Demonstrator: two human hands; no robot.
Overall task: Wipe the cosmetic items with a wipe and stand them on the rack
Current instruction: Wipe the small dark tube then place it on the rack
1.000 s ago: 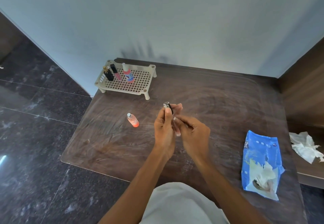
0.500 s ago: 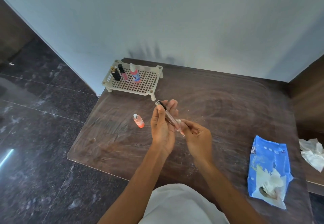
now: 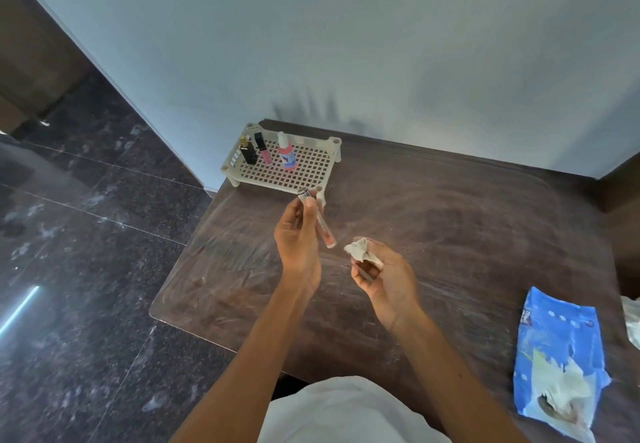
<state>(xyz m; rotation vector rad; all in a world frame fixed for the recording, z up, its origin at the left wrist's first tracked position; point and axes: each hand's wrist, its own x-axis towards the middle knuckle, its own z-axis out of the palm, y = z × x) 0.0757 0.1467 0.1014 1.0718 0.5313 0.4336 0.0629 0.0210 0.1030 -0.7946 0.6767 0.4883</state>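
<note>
The left hand [image 3: 298, 245] is pinching a lip gloss tube [image 3: 321, 226] near its cap, its long axis slanting up toward the rack [image 3: 308, 170] just beyond. The right hand [image 3: 384, 280] is clutching a crumpled wipe [image 3: 360, 251], farther from the rack and clear of the tube.

The dark wood-grain counter [image 3: 450, 221] runs up against a pale wall [image 3: 381, 44], its surface streaked with smears; at its far left corner stands a cream grid rack [image 3: 313, 169] on short legs. Well apart from it, near the right front edge, a torn blue wipe pack [image 3: 554, 345] lies flat, with white wipe showing at its opening.
</note>
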